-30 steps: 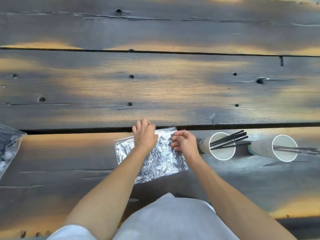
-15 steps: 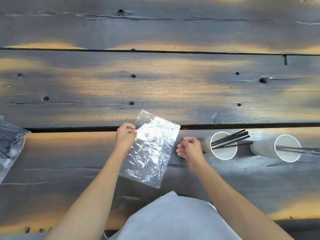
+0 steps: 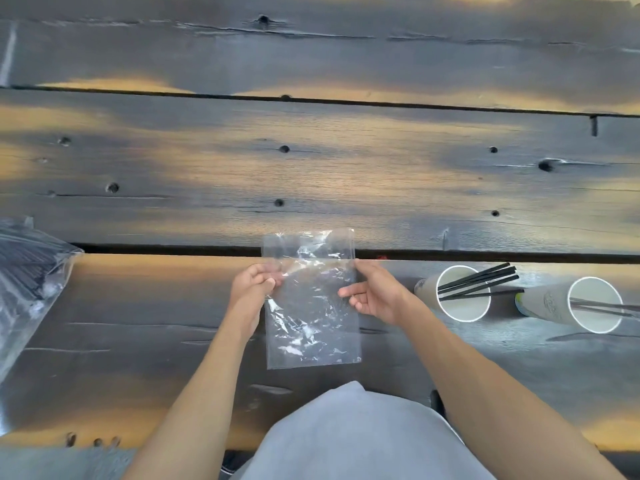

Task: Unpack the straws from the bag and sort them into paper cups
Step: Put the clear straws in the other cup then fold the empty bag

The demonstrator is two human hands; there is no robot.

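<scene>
An empty clear plastic bag hangs upright in front of me above the table. My left hand pinches its left edge near the top. My right hand grips its right edge, thumb in front. To the right stand two white paper cups: the nearer cup holds several black straws that stick out to the right, and the farther cup holds a few thin dark straws.
A larger clear bag full of black straws lies at the left edge of the dark wooden plank table. A gap between planks runs across just behind my hands.
The bag, flat on the table under both hands a second ago, was lifted by my left hand and turned upright. My right hand has now taken hold of its right edge.
</scene>
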